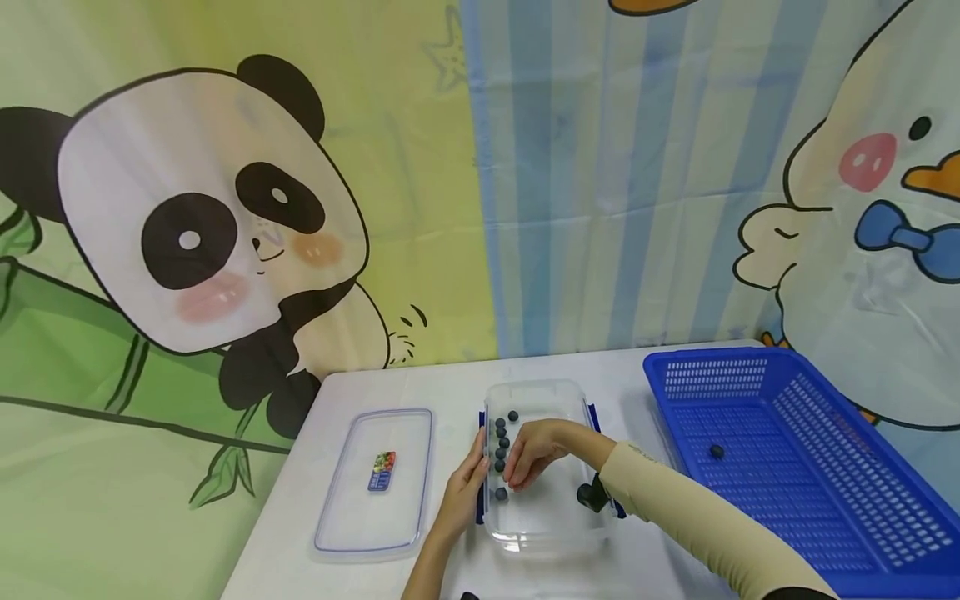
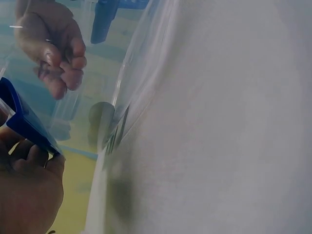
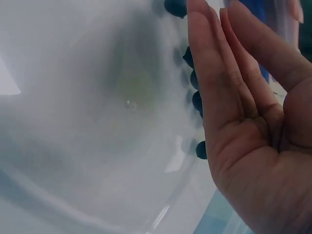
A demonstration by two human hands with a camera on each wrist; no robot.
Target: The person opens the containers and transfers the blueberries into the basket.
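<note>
A clear plastic food container (image 1: 547,525) with blue side latches stands on the white table, its top off. Several blueberries (image 1: 500,454) form a rough line along its left wall inside. My left hand (image 1: 461,492) holds the container's left side; in the left wrist view its curled fingers are at the blue latch (image 2: 31,129). Inside the container, my right hand (image 1: 536,450) is just right of the line, its fingertips close to the nearest blueberry (image 3: 176,7). In the right wrist view its fingers are nearly straight, and no berry shows between them and the thumb.
Left of the container lies its clear lid (image 1: 375,525), with a colourful label. A large blue plastic basket (image 1: 780,500) stands to the right, one blueberry (image 1: 717,451) in it. Behind the table hangs a printed curtain (image 1: 570,208).
</note>
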